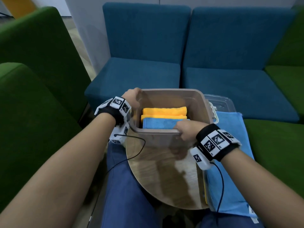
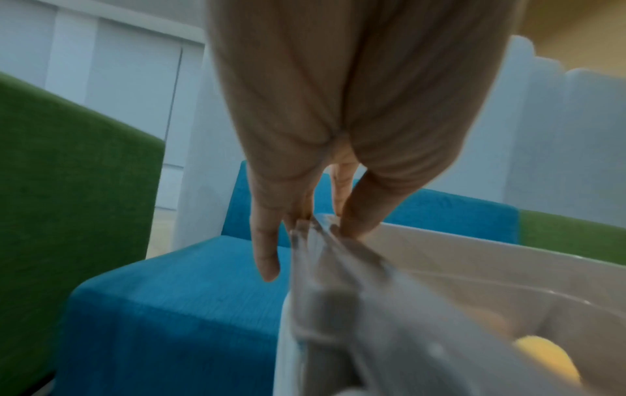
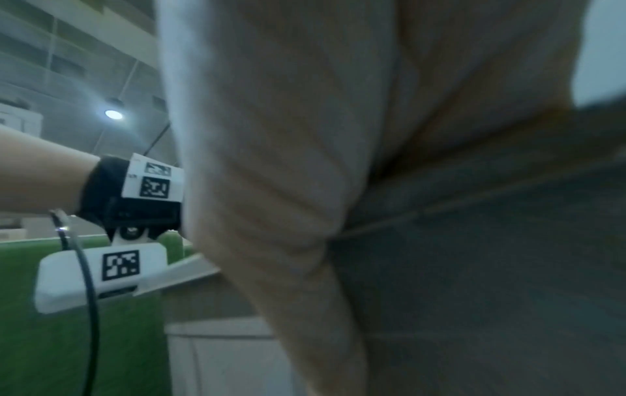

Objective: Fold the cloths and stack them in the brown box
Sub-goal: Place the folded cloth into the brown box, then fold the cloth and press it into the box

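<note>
Both grips clamp brown box (image 1: 194, 102) rim: my left hand (image 1: 131, 97) at far-left corner, my right hand (image 1: 187, 130) at near edge, steadying box on table (image 1: 164, 178); folded cloths (image 1: 164, 117) stacked inside.

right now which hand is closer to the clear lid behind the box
Right. The right hand grips the brown box at its near rim, on the side where the clear lid lies; the left hand grips the far-left corner, across the box.
</note>
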Demonstrator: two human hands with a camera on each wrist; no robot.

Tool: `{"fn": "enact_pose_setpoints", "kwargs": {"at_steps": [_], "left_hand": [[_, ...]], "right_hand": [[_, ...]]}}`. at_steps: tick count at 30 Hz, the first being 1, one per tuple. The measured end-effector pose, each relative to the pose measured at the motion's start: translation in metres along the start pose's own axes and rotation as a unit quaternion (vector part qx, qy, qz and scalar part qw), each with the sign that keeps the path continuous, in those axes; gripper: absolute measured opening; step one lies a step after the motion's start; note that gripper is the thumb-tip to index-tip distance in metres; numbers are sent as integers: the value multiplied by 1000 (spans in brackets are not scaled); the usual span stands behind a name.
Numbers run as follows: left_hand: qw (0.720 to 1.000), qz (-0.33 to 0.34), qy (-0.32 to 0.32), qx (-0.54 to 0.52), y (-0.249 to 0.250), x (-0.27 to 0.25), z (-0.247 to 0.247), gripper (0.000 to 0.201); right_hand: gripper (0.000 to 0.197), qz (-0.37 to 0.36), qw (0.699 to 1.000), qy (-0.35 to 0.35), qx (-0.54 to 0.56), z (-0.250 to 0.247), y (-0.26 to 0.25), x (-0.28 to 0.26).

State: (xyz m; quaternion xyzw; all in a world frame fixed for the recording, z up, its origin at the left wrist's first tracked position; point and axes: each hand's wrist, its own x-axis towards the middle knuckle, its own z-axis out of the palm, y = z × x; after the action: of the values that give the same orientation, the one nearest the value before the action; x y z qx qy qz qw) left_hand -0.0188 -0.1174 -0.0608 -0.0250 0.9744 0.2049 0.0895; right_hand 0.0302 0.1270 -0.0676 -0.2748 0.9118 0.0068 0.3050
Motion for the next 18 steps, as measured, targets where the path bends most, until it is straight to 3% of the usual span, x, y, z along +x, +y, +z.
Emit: {"fn": "enact_pose_setpoints", "kwargs": {"at_steps": [7, 9, 12, 15, 18], "left_hand": [[993, 101, 54, 27, 24, -51, 29, 25], [992, 102, 59, 51, 32, -59, 46, 29], [978, 88, 163, 96, 29, -57, 71, 51], [950, 105, 287, 69, 25, -50, 84, 44], [952, 97, 285, 54, 24, -38, 81, 43]], "right_hand": [[11, 49, 993, 101, -29, -11, -1, 8], [10, 59, 991, 115, -32, -17, -3, 15], [9, 73, 990, 118, -25, -23, -4, 28], [8, 82, 988, 131, -23, -26, -3, 35], [7, 88, 984, 151, -22, -28, -2, 40]]}}
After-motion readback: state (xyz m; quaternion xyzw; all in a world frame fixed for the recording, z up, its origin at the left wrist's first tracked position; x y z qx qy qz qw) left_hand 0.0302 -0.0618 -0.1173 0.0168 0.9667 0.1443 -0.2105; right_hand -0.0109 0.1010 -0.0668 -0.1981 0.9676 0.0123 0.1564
